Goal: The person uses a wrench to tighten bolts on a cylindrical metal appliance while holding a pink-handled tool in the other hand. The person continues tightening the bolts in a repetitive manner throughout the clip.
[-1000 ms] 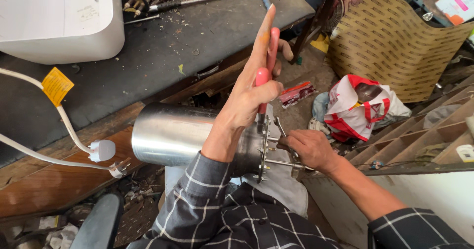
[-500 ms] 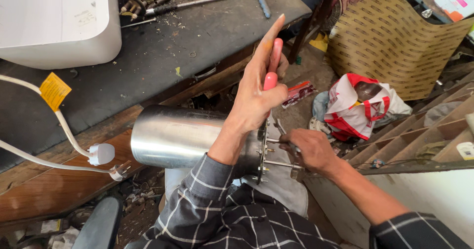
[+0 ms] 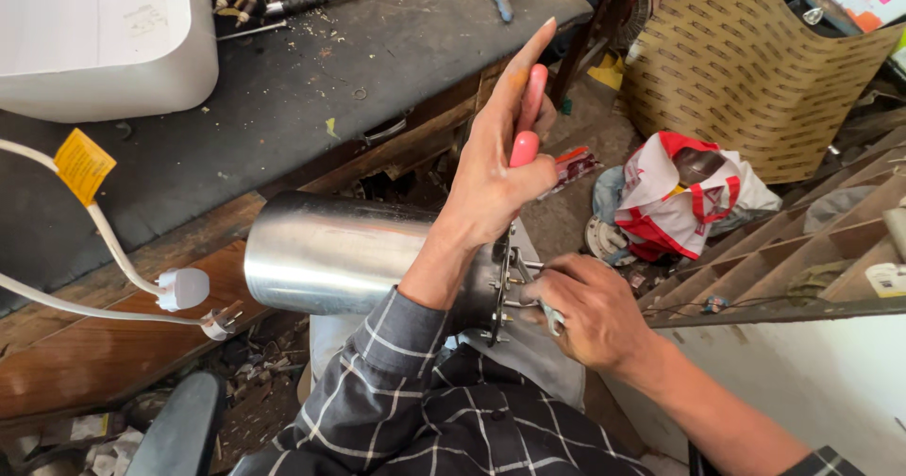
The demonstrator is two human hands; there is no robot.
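Across lap, steel cylinder [image 3: 340, 254]: looks rigid, slick, heavyish; grab flange at 3 o'clock. Left hand [image 3: 495, 169] grips pink-handled tool [image 3: 527, 127], right hand [image 3: 590, 311] pinches studs [image 3: 528, 283].

— What is the big thing on the lap?

— A shiny steel cylinder [image 3: 349, 254], lying on its side, plain end to the left, flanged end to the right with small studs sticking out.

— And the red piece?

— A red-handled tool [image 3: 527, 127], upright above the flange, its handle pointing far and up, its tip hidden.

— Anything at the flange?

— A small metal part [image 3: 552, 320], just right of the studs; its shape is hard to tell.
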